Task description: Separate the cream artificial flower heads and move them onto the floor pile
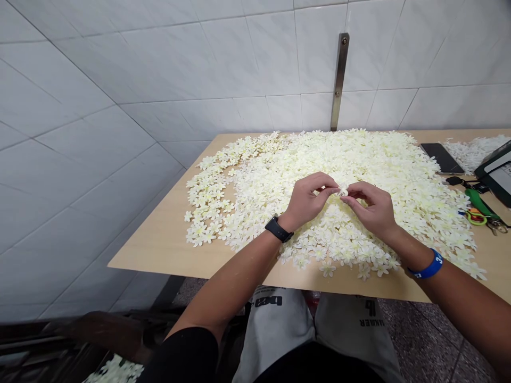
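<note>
Over a broad heap of white artificial flowers [279, 175], both of my hands meet with their fingertips close together. My left hand [309, 198], with a black watch on its wrist, pinches one side of a small white flower [343, 189]. On the other side of that flower, my right hand [371, 206] has its thumb and forefinger pressed together; a blue wristband circles this arm. The fingers partly cover the held flower. Looser flowers [205, 194] with yellowish centres lie in a curved band left of the heap.
The heap spreads over a light wooden table [159, 234] against a tiled wall. To the right lie a black phone [442, 158], keys with a green holder [481, 205], a dark box [497, 170] and small white pieces [475, 151]. More flowers [114, 369] sit low at the left.
</note>
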Available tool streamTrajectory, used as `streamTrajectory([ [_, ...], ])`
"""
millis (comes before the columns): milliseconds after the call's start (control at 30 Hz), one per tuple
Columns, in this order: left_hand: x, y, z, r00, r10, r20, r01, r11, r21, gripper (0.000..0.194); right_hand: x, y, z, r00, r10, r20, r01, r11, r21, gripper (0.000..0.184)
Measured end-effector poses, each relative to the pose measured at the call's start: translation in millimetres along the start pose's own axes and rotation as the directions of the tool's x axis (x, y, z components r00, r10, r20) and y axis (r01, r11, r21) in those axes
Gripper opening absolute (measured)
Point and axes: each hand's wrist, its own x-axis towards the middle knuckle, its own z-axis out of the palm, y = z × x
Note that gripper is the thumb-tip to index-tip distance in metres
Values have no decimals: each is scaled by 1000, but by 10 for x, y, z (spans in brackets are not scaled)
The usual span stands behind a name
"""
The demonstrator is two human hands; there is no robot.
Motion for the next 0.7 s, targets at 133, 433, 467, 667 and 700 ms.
streamTrajectory([
  [133,-4,-3,-19,996,-77,35,75,996,53,17,6,-23,-13,1000,28,6,-28,1000,-9,6],
  [433,27,-31,-70,961,-253,-115,271,943,194,37,19,-18,-13,989,107,-98,-114,992,-62,5],
  [467,27,-37,-69,962,-249,-115,269,938,220,32,21,-20,-11,987,113,-113,-122,990,-75,5],
  [667,-27,-5,42,994,-102,-45,107,984,144,19,28,-18,-6,989,72,-129,-93,982,-167,7],
  [700,-38,6,64,996,-87,-36,90,990,104,17,26,-15,-6,993,49,-109,-68,983,-173,7],
])
